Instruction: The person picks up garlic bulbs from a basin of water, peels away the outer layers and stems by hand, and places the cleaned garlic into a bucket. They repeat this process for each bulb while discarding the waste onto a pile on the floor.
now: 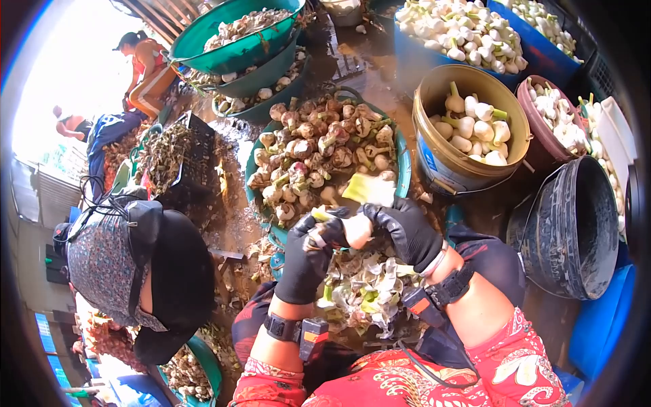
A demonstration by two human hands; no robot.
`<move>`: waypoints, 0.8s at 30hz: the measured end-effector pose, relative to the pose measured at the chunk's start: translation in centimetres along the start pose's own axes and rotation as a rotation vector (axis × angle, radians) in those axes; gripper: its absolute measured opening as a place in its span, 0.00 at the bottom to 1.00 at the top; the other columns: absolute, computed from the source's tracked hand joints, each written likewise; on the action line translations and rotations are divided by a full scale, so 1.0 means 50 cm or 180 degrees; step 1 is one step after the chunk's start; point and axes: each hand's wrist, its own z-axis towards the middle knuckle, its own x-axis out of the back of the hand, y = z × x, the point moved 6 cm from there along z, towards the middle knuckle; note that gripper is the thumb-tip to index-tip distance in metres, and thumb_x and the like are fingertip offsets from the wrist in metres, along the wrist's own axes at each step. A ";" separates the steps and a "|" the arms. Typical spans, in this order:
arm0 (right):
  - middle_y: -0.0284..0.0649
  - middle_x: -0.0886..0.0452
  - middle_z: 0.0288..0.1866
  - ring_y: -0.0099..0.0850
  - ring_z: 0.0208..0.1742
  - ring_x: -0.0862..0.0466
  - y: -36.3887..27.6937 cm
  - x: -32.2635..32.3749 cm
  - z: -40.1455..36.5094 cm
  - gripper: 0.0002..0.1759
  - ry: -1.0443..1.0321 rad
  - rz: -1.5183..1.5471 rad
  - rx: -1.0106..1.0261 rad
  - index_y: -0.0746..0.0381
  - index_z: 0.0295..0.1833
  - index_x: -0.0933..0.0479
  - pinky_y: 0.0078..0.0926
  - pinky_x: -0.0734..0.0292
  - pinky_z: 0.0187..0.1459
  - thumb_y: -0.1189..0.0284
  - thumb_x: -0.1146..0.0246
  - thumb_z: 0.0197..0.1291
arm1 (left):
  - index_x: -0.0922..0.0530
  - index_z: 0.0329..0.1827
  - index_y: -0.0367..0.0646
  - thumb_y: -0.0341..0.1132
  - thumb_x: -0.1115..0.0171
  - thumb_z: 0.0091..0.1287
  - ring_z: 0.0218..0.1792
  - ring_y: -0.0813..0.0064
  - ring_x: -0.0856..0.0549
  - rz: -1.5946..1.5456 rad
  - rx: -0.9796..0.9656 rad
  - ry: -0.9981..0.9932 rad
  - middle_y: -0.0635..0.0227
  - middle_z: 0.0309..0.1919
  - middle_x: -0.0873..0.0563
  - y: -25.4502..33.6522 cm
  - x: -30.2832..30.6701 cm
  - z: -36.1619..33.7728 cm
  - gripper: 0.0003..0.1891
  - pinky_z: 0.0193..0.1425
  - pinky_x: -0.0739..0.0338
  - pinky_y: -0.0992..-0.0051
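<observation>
Both gloved: left hand (308, 254) and right hand (405, 230) grip one bulb (357, 230) over peels (363, 288), near the heaped basin (405, 166).

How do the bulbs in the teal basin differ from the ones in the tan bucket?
The basin bulbs are brownish and purple-tinged, with dirty skins; the bucket bulbs are clean white. The basin bulbs heap above the rim of the teal basin; the bucket bulbs lie low inside the tan bucket. Both are small round bulbs with stalk stubs, like the bulb gripped by the left hand and right hand.
</observation>
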 end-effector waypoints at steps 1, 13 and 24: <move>0.30 0.18 0.36 0.17 0.31 0.22 -0.017 -0.003 0.003 0.10 0.0006 -0.0479 0.0328 0.64 0.48 0.21 0.15 0.29 0.32 0.72 0.39 0.64 | 0.25 0.50 0.30 0.30 0.44 0.68 0.38 0.77 0.17 0.0031 0.0000 0.0027 0.65 0.39 0.17 0.007 0.010 0.006 0.13 0.46 0.23 0.78; 0.55 0.26 0.58 0.45 0.45 0.17 -0.021 0.021 -0.039 0.37 -0.0608 -0.4141 0.0893 0.61 0.67 0.36 0.36 0.23 0.47 0.65 0.33 0.51 | 0.27 0.54 0.33 0.34 0.45 0.69 0.43 0.73 0.19 0.0998 -0.0747 -0.0230 0.62 0.45 0.19 -0.006 0.056 0.031 0.15 0.45 0.22 0.76; 0.32 0.19 0.33 0.18 0.31 0.22 -0.098 0.060 -0.038 0.33 0.0155 -0.3404 -0.0119 0.57 0.67 0.36 0.18 0.27 0.35 0.78 0.38 0.54 | 0.24 0.49 0.37 0.38 0.48 0.70 0.30 0.74 0.20 0.0644 -0.0442 -0.0006 0.63 0.35 0.17 -0.012 0.003 0.017 0.14 0.37 0.25 0.74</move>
